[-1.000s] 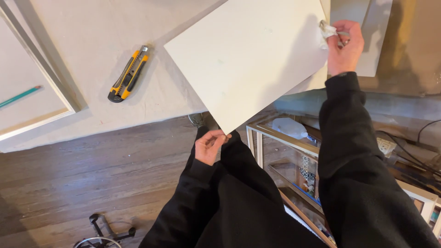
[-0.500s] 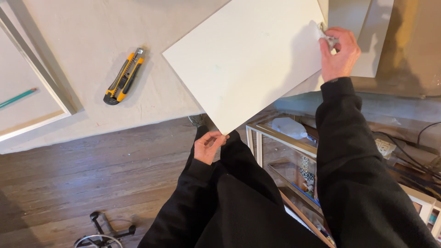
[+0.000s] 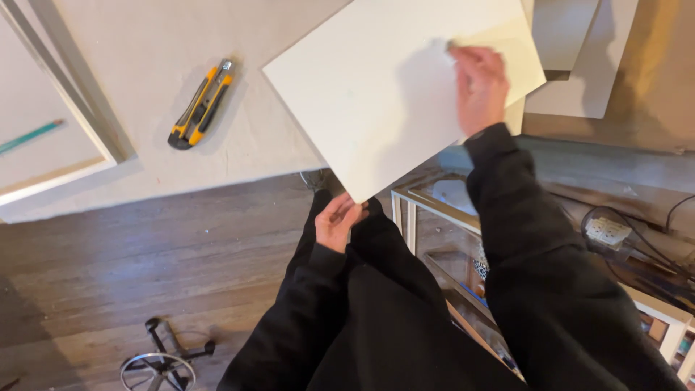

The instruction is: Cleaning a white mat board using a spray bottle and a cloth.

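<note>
A large off-white board (image 3: 376,101) lies tilted over the edge of a pale work surface (image 3: 145,43). My left hand (image 3: 339,221) pinches the board's lowest corner from below, where it overhangs the floor. My right hand (image 3: 478,85) rests on top of the board near its right side and is blurred by motion. A small pale object (image 3: 451,45) shows at its fingertips; what it is I cannot make out. Both arms are in black sleeves.
A yellow and black utility knife (image 3: 201,105) lies on the surface left of the board. A teal pencil (image 3: 29,136) rests on a framed panel at far left. More pale sheets (image 3: 572,65) sit behind. Open shelves (image 3: 441,232) and a power strip (image 3: 607,232) are at right, and a wheeled metal base (image 3: 159,369) stands on the wooden floor.
My right hand has slid from the board's right edge leftwards onto its face. The board and my left hand have stayed nearly still.
</note>
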